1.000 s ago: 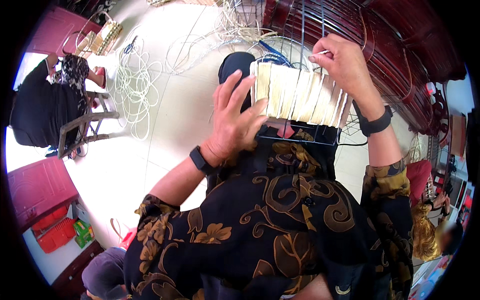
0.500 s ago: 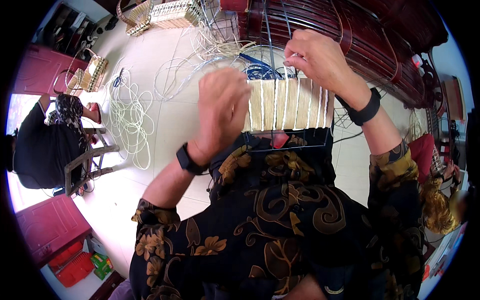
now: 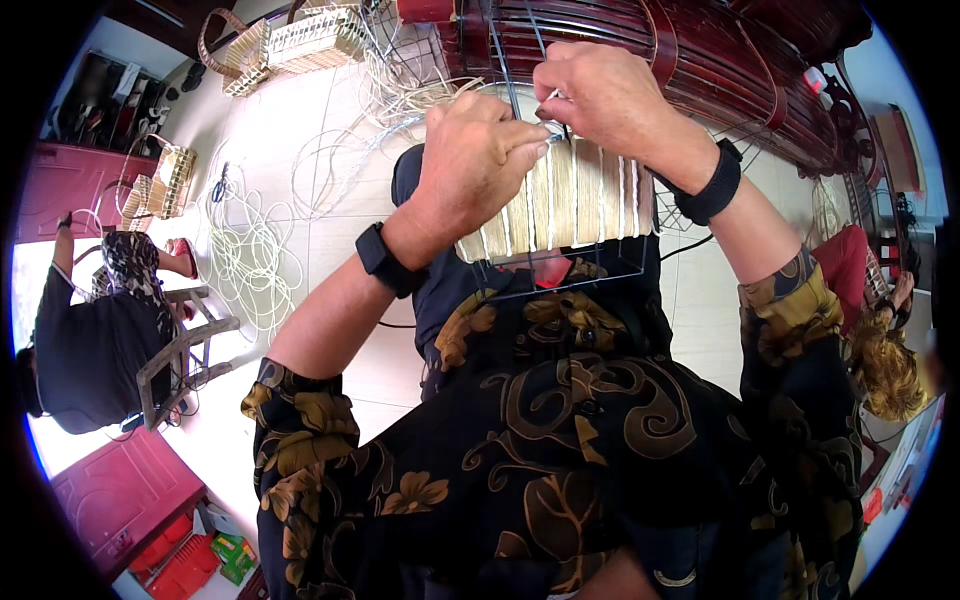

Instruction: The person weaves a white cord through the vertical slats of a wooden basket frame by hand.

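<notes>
In front of me is a half-woven basket panel of pale straw-coloured strands crossed by white cords, on a dark wire frame. My left hand is closed at the panel's far edge, index finger and thumb pinched together; what lies between them is hidden. Just right of it and slightly farther away, my right hand is closed too, its fingertips pinching a short white cord above that edge. Long wire rods rise from the frame past both hands.
Loose pale cord lies coiled on the tiled floor at left. Finished-looking woven baskets stand at the back left. A dark red wooden bench is beyond the frame. One person sits at left, another at right.
My left hand has moved right and away from me to the panel's far edge. My right hand has shifted slightly left, and the panel now sits tilted.
</notes>
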{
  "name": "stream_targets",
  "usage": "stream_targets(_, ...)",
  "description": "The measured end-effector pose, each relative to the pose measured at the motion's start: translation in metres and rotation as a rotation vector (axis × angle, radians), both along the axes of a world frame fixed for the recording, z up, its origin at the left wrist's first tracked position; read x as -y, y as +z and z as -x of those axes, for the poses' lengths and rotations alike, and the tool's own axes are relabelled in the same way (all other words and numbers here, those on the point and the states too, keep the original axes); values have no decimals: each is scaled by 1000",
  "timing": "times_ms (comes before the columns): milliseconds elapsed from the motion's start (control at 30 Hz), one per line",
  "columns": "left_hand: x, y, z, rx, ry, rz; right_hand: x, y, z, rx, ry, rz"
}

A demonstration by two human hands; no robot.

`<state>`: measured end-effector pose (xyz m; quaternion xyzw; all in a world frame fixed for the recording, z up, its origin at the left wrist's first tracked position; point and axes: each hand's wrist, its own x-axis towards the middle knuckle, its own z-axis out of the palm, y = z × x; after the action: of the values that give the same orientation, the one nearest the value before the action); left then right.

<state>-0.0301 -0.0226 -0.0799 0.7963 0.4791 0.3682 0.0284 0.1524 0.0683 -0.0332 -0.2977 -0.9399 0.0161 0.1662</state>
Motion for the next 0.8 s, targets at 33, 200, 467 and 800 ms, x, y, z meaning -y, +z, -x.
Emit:
stream_targets(33,2,-1,-2,-4,17,-11,0,0,1,0,-5,2)
stream_targets(200,5,2,-4,19,9,122,1,-2,1,-4,-18,11)
stream_targets(467,-8,4,14,134,-217,335,8,-1,4,23,12,-115)
stream_targets(800,-37,5,37,-95,-413,214,-1,3,18,99,23,-264)
